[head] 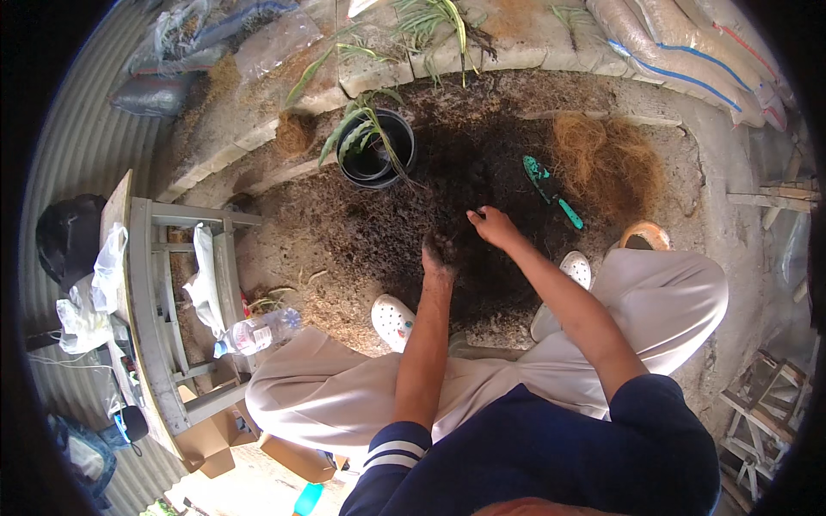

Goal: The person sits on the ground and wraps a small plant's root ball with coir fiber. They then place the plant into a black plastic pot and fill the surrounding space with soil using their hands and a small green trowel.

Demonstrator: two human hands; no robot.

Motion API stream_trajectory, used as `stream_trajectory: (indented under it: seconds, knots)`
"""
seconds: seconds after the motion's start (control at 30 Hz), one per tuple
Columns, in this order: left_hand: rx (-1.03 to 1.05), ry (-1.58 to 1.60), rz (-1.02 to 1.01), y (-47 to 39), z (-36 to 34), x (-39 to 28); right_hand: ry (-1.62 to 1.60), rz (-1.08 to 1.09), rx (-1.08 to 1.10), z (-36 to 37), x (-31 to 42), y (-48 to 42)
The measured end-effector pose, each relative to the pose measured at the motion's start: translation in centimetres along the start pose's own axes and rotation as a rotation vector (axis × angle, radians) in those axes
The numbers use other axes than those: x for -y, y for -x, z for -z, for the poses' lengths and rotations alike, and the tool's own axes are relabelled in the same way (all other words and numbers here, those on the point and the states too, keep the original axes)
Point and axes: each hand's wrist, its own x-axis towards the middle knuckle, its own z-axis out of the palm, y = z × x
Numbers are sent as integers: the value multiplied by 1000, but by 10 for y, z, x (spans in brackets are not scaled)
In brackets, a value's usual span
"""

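Observation:
Dark loose soil (477, 168) lies spread on the concrete ground before me. My left hand (439, 253), dirty with soil, is low over the pile; whether anything lies in its palm cannot be told. Up and to the right of it, my right hand (488, 224) is over the soil with its fingers bent, and their tips are too small to read. A green hand trowel (570, 214) lies on the soil to the right, its blade smeared with dirt. A black plastic pot (402, 132) stands at the upper left of the pile, with a long-leaved plant (353, 129) leaning across it.
Brown coir fibre (606, 158) is heaped right of the trowel. A clay pot (645, 236) is beside my right knee. Left are a table (143, 284) on its side and a plastic bottle (261, 332). Filled sacks (684, 51) and uprooted plants (432, 22) lie beyond the raised edge.

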Motion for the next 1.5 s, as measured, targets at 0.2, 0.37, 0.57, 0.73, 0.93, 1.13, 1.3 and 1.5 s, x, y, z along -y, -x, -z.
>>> stream_trajectory:
  seconds: [0.2, 0.37, 0.57, 0.73, 0.93, 1.13, 1.3, 1.5]
  knots:
    - [104, 153, -167, -17, 54, -47, 557, 388, -278, -101, -49, 40]
    - [83, 161, -223, -10, 63, -75, 498, 390, -208, -93, -38, 50]
    - [-37, -68, -195, -15, 65, -73, 431, 517, -18, -60, -63, 13]
    - [-336, -310, -308, 2, 54, -44, 233, 290, 162, 4, -64, -18]
    - [-303, -288, -369, 15, 37, -38, 96, 27, 458, 75, -34, -37]
    - [-244, -327, -281, 25, 8, -37, 155, 44, 443, 109, -17, -34]
    - [83, -27, -155, 24, 13, -41, 23, -82, 658, 119, 8, -18]
    - [111, -277, -21, 29, -6, -13, -83, -70, 714, 122, 4, -19]
